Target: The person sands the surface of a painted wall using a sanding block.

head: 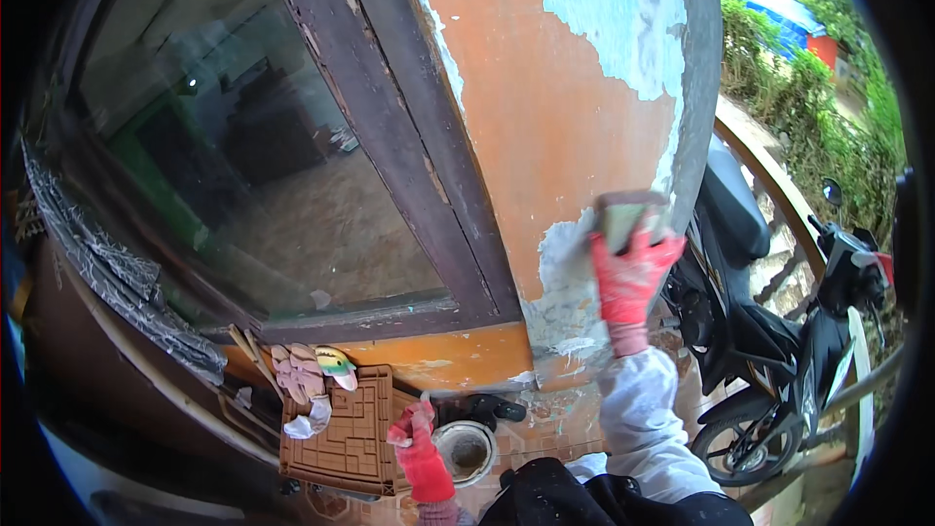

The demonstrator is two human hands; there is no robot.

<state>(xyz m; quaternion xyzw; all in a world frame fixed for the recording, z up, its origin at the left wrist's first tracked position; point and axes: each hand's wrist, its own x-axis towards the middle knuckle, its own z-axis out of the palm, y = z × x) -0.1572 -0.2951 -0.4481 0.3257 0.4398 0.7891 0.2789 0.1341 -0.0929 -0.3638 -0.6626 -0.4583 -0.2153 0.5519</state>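
My right hand [634, 270], in a red work glove, holds a blurred block-like sanding or rubbing pad [628, 215] against the orange wall [555, 131]. Orange paint has peeled around it, showing grey and pale blue patches. My left hand [420, 442], also in a red glove, hangs low with its fingers curled, beside a white bucket [464, 453] with greyish contents. Whether anything small is in that hand cannot be told. Left of the wall stands a dark wooden window frame [409, 109] with flaking paint and a glass pane.
A brown plastic table [350, 438] bears sandals [298, 372] and a white cloth [310, 420]. Dark footwear [493, 409] lies on the tiled floor behind the bucket. A black motorcycle [752, 321] stands close on the right, by a railing. Grey patterned cloth [124, 270] hangs at left.
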